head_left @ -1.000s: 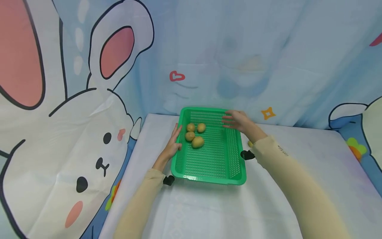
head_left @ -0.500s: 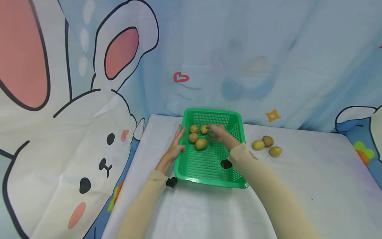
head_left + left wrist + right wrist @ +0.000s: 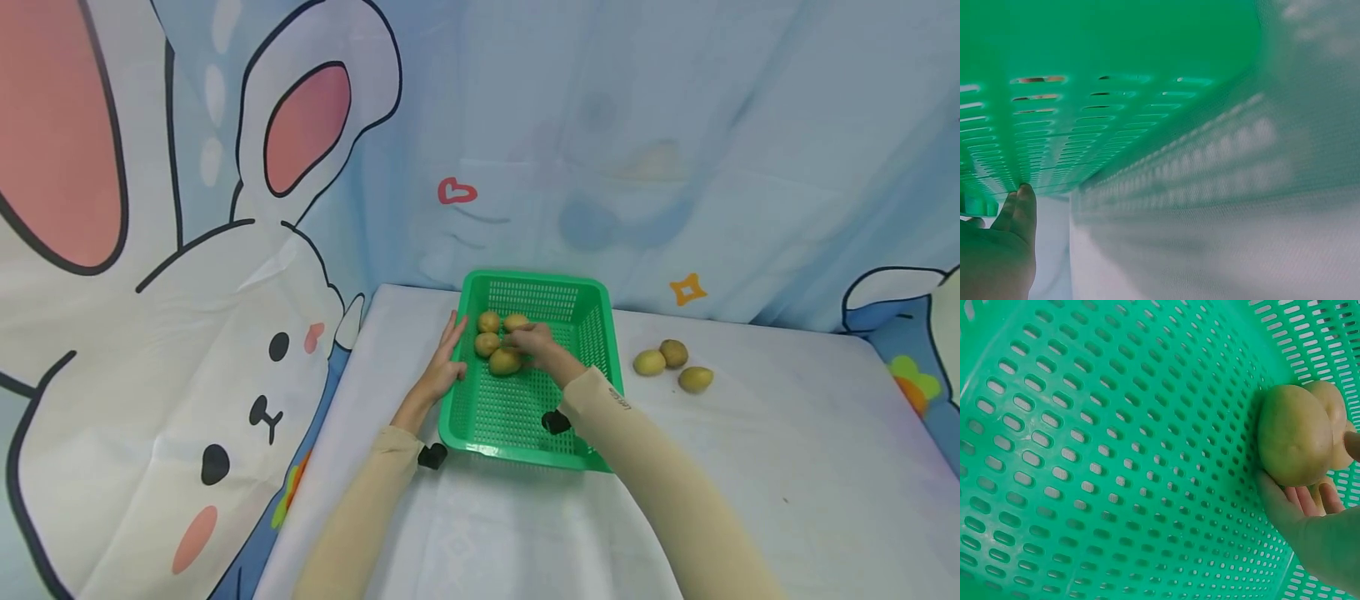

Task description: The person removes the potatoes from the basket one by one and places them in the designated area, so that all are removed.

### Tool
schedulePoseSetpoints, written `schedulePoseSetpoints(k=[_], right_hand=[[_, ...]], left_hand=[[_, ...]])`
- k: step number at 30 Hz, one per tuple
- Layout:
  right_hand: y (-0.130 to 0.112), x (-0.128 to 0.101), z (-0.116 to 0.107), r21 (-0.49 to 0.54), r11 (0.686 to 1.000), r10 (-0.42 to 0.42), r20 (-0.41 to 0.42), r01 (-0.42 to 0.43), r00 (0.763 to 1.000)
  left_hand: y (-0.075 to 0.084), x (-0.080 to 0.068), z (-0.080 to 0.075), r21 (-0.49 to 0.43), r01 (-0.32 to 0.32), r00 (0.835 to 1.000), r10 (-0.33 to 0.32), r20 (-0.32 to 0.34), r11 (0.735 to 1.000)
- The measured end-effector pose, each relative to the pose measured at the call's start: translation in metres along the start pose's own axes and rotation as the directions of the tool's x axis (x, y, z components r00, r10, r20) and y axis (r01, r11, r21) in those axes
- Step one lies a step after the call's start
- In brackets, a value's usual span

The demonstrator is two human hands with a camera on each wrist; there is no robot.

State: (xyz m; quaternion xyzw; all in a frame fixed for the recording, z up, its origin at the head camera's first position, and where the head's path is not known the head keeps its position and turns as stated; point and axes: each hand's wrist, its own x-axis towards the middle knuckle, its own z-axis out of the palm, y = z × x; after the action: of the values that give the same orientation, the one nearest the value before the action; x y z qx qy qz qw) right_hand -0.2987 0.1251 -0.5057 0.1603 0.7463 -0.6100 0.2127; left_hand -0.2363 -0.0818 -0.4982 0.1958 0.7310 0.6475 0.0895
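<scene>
I read 0 texts: the lettering point(image 3: 619, 401) on the right sleeve point(image 3: 663, 475), lower right of the head view's centre, is illegible.

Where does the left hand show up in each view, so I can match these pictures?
Head: the left hand, left of centre, at the left side of the green basket.
Left wrist: lower-left corner, fingers pointing up.
Right wrist: not in it; the right hand shows there, at lower right.
Shared landmark: the green basket, in all three views.
</scene>
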Motion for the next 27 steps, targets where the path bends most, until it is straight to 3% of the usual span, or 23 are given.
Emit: schedulePoseSetpoints(k=[7,12,19,27], right_hand=[[-0.002,-0.003,0.003,-0.041,0.999,-0.015,0.014,0.016,1.000],[0.000,-0.002,0.003,-0.027,1.000,0.009,-0.027,-0.010,1.000],[0.002,-0.001,-0.004,-0.005,1.000,0.000,-0.031,-0.001,1.000],[-0.001,-0.001,-0.014,0.049,0.999,0.000,-0.004,0.000,1.000]], left_hand=[[0.002,-0.001,0.000,0.008,-0.008,1.000,0.008,-0.011,1.000],[0.000,0.000,0.001,0.012,-0.005,1.000,0.005,-0.008,1.000],[-0.031,0.012,0.002,0.016,-0.010,1.000,0.011,-0.029,1.000],[-0.037,0.014,0.003,0.029,-0.014,0.998,0.016,-0.064,0.999]])
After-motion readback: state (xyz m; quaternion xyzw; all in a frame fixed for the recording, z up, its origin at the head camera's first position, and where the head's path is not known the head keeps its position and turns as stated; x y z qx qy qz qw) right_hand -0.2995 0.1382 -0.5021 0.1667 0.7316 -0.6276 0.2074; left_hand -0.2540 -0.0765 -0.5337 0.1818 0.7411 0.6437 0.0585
